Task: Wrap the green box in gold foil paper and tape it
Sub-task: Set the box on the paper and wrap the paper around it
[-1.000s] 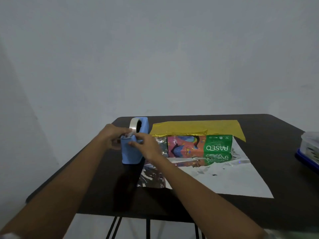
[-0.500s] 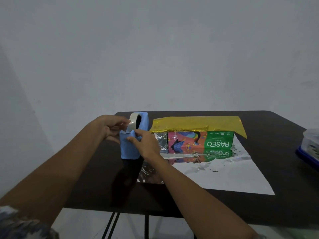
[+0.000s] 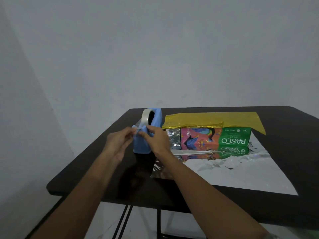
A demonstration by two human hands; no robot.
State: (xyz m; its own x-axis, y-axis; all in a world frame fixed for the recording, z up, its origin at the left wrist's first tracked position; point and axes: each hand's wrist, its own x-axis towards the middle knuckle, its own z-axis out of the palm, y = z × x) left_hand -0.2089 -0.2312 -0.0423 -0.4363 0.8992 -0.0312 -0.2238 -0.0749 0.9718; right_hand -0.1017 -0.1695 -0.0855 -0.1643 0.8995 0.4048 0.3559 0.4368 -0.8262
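Note:
The green box point(image 3: 233, 139), with a colourful printed panel on its left part, lies on a sheet of foil paper point(image 3: 233, 171) whose silver side faces up. The sheet's gold side point(image 3: 212, 120) is folded over the box's top from behind. Left of the box stands a blue tape dispenser point(image 3: 143, 144) with a clear tape roll point(image 3: 145, 118). My left hand point(image 3: 119, 144) pinches the free end of the tape at the dispenser's front. My right hand point(image 3: 156, 140) rests against the dispenser, its fingertips at the same tape end.
Everything sits on a dark table point(image 3: 293, 152) with thin black legs, its near-left corner close to my arms. A pale wall rises behind it. The foil sheet reaches nearly to the table's front edge on the right.
My left hand has slid from beside the roll to the dispenser's front, now pinching the tape end. The camera view has tilted slightly; box and foil stay put.

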